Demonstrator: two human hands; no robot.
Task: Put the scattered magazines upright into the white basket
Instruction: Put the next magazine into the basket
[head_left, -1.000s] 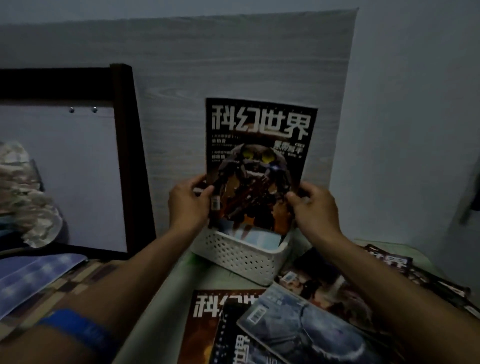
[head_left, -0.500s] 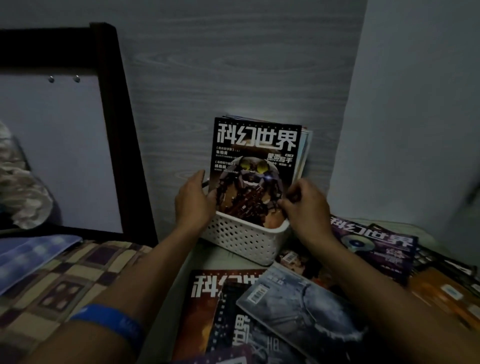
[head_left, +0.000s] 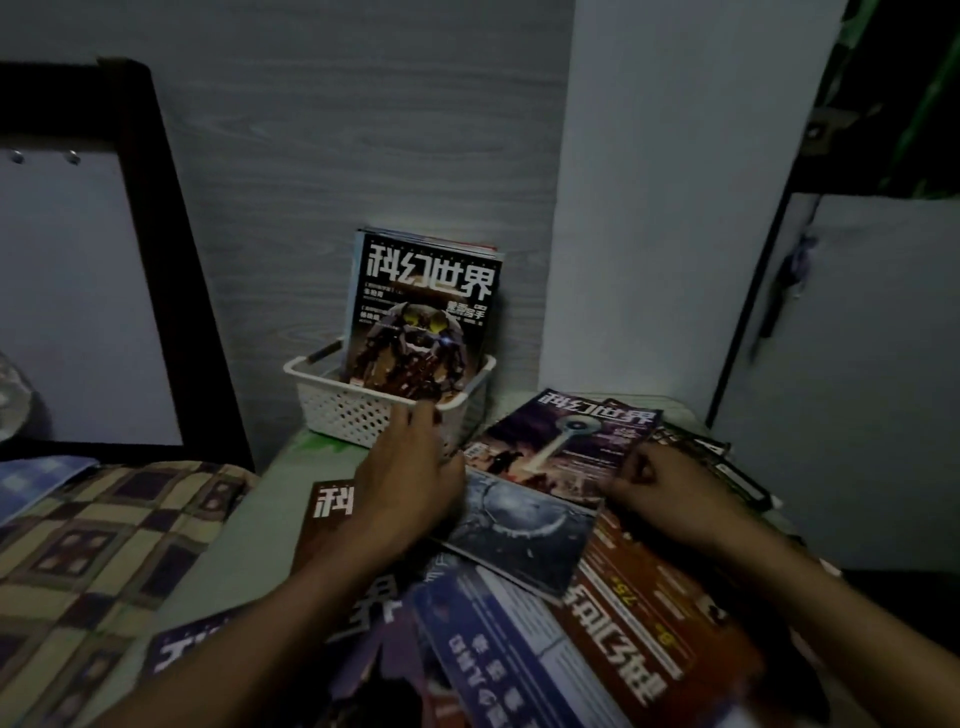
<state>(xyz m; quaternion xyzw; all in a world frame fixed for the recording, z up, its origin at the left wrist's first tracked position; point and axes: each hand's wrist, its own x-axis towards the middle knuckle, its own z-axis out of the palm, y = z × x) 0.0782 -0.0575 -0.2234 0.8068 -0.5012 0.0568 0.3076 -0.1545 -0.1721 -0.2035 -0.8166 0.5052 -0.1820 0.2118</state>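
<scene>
The robot-cover magazine (head_left: 421, 317) stands upright in the white basket (head_left: 358, 410), other issues behind it. Just before the basket, the left hand (head_left: 410, 483) lies relaxed and holding nothing, over scattered magazines. Right of the basket, the right hand (head_left: 670, 488) pinches the purple-cover magazine (head_left: 566, 447) at its near edge.
</scene>
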